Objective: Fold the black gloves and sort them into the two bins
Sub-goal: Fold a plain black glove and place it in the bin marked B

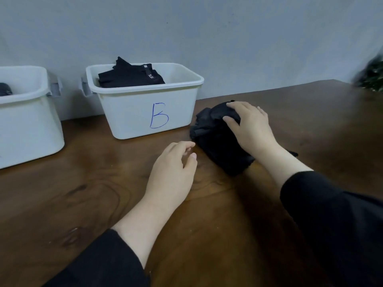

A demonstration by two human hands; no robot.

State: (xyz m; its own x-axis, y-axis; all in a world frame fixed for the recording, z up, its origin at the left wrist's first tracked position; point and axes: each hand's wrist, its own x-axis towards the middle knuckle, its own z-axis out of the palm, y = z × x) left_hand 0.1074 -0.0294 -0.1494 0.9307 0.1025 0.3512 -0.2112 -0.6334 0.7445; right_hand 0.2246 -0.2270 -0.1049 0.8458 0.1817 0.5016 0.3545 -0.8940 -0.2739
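Nearest the camera, two black sleeves [335, 224] ran off the bottom edge, so nothing of the arms above the forearms showed. The left hand [173, 170] hovered over or rested on the dark wooden table [83, 193] with its fingers loosely curled and holding nothing; whether the palm touched the wood could not be told. Just beyond it, the right hand [251, 127] lay on top of a pile of black gloves [215, 139], fingers curved over the fabric and the thumb pressed against its near side, gripping the upper glove. The pile was a dark heap with few edges to read, so the number of gloves in it was unclear, and the wrist hid its right part.

Farther back, just beside the pile, stood a white bin [145, 108] marked with a blue B, holding folded black gloves [130, 76] that rose above its rim. To the left a second white bin [27, 121] was cut off by the frame; a dark item [5, 89] inside it was barely visible. Both stood against a grey wall [207, 27]. At the far right, a blurred dark green shape [371, 75] could not be identified.
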